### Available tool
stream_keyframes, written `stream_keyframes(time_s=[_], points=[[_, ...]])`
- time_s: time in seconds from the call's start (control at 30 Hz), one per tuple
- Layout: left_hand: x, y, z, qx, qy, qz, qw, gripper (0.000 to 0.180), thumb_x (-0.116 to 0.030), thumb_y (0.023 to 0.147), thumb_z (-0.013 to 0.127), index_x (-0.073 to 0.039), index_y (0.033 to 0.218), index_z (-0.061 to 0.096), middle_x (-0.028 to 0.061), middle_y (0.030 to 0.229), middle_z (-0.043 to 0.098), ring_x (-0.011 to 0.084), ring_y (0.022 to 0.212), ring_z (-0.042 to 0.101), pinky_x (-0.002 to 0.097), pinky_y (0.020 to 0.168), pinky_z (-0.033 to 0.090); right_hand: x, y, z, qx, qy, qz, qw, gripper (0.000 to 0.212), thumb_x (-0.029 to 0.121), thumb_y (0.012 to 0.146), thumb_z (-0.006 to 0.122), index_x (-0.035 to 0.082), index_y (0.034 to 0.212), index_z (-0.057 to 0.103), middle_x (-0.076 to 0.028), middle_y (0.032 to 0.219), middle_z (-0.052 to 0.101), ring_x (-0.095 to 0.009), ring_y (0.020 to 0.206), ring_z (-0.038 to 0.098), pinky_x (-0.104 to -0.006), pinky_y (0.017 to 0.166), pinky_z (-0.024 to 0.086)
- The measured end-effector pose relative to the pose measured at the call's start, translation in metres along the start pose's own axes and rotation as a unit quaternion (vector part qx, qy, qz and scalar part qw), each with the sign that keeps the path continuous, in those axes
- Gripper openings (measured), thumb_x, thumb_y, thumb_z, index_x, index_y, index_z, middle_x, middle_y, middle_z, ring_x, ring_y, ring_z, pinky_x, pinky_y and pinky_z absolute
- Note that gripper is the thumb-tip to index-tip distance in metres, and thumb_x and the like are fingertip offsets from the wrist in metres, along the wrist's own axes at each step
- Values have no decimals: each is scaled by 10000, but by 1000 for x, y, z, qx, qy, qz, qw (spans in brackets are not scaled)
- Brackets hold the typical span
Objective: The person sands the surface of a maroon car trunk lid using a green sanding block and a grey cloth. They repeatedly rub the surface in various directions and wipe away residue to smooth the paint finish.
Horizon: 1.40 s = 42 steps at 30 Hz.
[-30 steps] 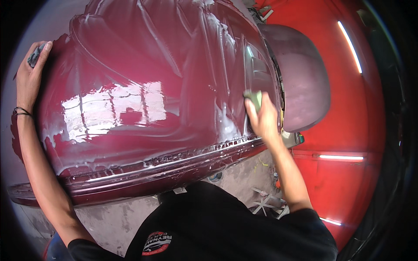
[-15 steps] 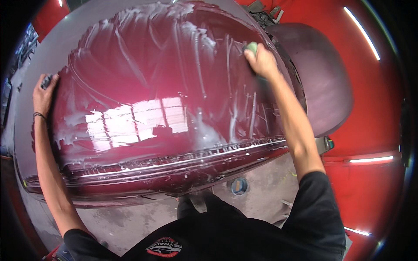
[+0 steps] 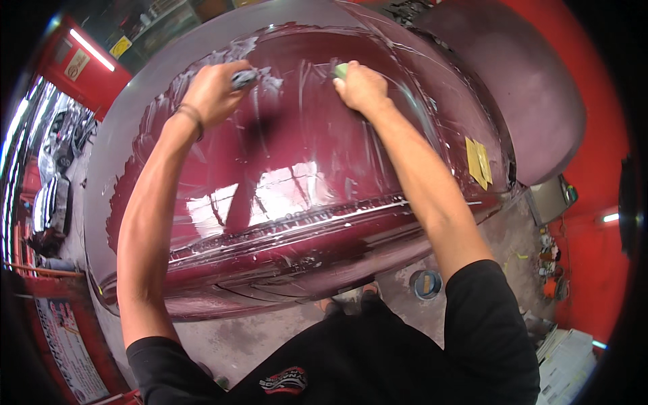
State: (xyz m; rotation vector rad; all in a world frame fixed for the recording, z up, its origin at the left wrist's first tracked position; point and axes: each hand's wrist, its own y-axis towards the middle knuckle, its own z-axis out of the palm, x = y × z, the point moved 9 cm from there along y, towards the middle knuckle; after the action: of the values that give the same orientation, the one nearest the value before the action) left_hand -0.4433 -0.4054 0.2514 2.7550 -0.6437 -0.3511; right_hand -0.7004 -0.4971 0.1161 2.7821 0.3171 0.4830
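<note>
A large curved maroon car panel (image 3: 290, 145), wet and streaked with whitish suds, spreads before me, with a dull grey border around its far and left sides. My left hand (image 3: 217, 94) is closed around a crumpled dark grey wad (image 3: 244, 79), near a patch of suds on the far part; a dark shadow falls on the panel nearby. To the right of it, my right hand (image 3: 363, 88) grips a small green pad (image 3: 341, 70) against the panel. Fingers hide most of the pad, and I cannot tell whether the wad touches the paint.
Yellow strips (image 3: 478, 163) lie on the panel's right side, beside a dull mauve rounded panel (image 3: 516, 88). A bucket (image 3: 426, 285) stands on the concrete floor near my feet. Red walls (image 3: 604, 128) and stacked white sheets (image 3: 567, 368) are at the right.
My left hand has moved from the panel's left edge inward and farther away with the grey wad. The right hand is farther left with the green pad. The view has shifted, showing the yellow strips.
</note>
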Motion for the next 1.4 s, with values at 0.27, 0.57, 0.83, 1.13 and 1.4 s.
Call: stream_keyframes(time_s=[0.27, 0.57, 0.83, 1.13, 1.4], points=[[-79, 89, -2, 50, 94, 25, 994, 302, -364, 1038, 707, -73, 1095, 768, 233, 1021, 797, 463, 1004, 757, 565, 901, 594, 45, -193, -31, -7, 51, -127, 991, 455, 356, 928, 846, 25, 1162, 640, -188, 1065, 711, -368, 942, 755, -472, 796, 647], [-50, 136, 1, -51, 100, 20, 993, 372, -412, 1045, 658, -49, 1072, 731, 248, 972, 776, 515, 970, 716, 577, 869, 569, -4, 6, 4, 3, 13, -39, 999, 462, 382, 993, 771, 1, 1233, 669, -217, 1141, 778, -411, 1040, 780, -515, 901, 626], [240, -147, -31, -31, 147, -244, 958, 568, -478, 1023, 744, -111, 1447, 655, 241, 1366, 706, 482, 1302, 653, 539, 1090, 531, 12, -199, -52, 30, 61, -209, 976, 432, 363, 999, 783, 27, 1210, 610, -193, 1109, 681, -406, 998, 722, -527, 817, 610], [287, -263, -14, -129, 200, -318, 918, 502, -542, 1074, 663, -187, 1427, 705, 154, 1425, 695, 416, 1350, 618, 499, 1166, 491, -15, 110, 32, 15, -61, -112, 992, 513, 454, 1049, 688, -38, 1187, 635, -292, 1050, 777, -484, 1025, 756, -574, 899, 598], [275, -300, -37, -105, 204, -244, 942, 504, -491, 1078, 665, -131, 1428, 691, 155, 1457, 678, 397, 1379, 611, 501, 1178, 477, 42, -100, -9, 70, 62, -193, 977, 412, 358, 1045, 740, 19, 1232, 597, -234, 1096, 690, -468, 1007, 718, -564, 852, 574]])
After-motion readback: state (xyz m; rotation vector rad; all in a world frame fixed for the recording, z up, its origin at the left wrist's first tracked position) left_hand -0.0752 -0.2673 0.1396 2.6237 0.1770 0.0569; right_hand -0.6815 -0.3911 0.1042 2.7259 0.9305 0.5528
